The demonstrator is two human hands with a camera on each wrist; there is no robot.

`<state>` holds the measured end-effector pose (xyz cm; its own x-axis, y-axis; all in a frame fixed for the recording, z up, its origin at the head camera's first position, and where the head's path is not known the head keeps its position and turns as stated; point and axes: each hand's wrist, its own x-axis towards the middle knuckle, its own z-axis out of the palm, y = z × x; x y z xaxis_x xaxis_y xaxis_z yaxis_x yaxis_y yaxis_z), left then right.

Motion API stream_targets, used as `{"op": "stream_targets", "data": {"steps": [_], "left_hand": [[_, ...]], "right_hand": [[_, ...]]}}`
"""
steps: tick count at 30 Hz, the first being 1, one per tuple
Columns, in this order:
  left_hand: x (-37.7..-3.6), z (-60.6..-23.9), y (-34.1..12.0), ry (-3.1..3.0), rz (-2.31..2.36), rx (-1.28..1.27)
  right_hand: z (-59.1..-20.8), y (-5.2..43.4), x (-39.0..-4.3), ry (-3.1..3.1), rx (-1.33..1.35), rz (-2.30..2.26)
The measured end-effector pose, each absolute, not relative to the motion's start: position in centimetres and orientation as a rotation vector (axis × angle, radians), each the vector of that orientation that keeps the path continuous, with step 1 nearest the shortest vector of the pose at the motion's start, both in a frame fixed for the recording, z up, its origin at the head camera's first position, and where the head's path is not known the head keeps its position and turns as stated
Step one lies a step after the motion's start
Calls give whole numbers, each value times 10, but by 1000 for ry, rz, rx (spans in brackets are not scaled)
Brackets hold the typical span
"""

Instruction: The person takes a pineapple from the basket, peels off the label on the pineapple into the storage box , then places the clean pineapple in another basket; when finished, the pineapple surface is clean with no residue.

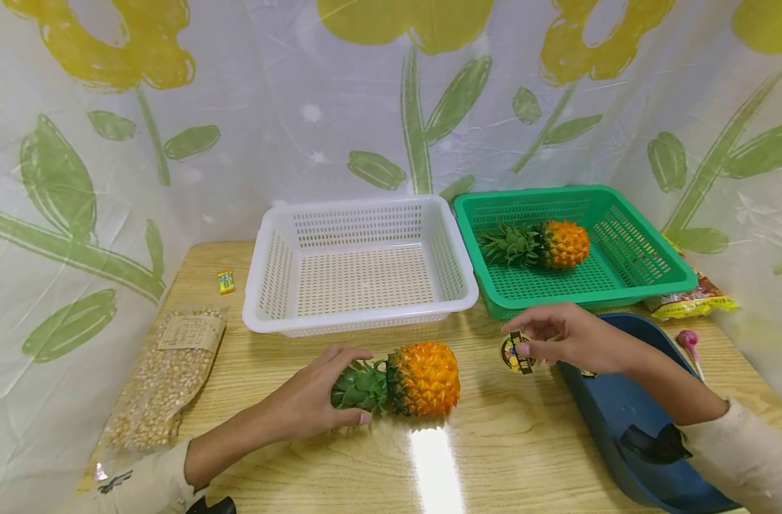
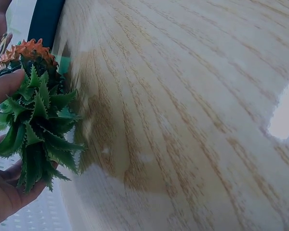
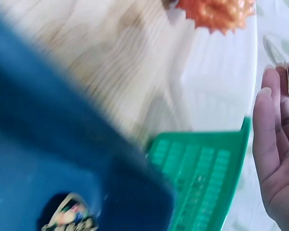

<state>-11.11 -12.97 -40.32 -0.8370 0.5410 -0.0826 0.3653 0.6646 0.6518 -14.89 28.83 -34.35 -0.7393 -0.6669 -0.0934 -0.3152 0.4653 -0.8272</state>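
My left hand point(image 1: 310, 392) grips a small orange pineapple point(image 1: 427, 378) by its green leafy crown, thumb on the near side and fingers on the far side. The fruit lies sideways low over the table, its body pointing right. In the left wrist view the spiky crown point(image 2: 36, 125) fills the space between thumb and fingers. My right hand point(image 1: 574, 339) pinches a thin round label point(image 1: 511, 351) with a dark band and colourful print, held by the near left edge of the blue bin point(image 1: 590, 421). Edge-on, the label shows as a thin sliver in the right wrist view.
A white basket point(image 1: 365, 314) stands at the back. Beside it, a green basket point(image 1: 584, 296) holds another pineapple point(image 1: 566, 245). A similar label point(image 3: 70, 216) lies in the blue bin. A bag of kernels point(image 1: 166, 378) and a yellow packet point(image 1: 225, 281) lie left; a lollipop point(image 1: 688, 341) lies right.
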Motion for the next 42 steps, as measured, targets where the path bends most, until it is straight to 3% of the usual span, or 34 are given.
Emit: {"op": "stream_targets", "data": {"steps": [23,42], "left_hand": [[-113,-403,-131,2596,927,686],[-116,-403,-133,2580,933,686]], "right_hand": [[-351,379,-142,2144,-747,-1228],[-363,417,-138,1954,-599,-1192]]}}
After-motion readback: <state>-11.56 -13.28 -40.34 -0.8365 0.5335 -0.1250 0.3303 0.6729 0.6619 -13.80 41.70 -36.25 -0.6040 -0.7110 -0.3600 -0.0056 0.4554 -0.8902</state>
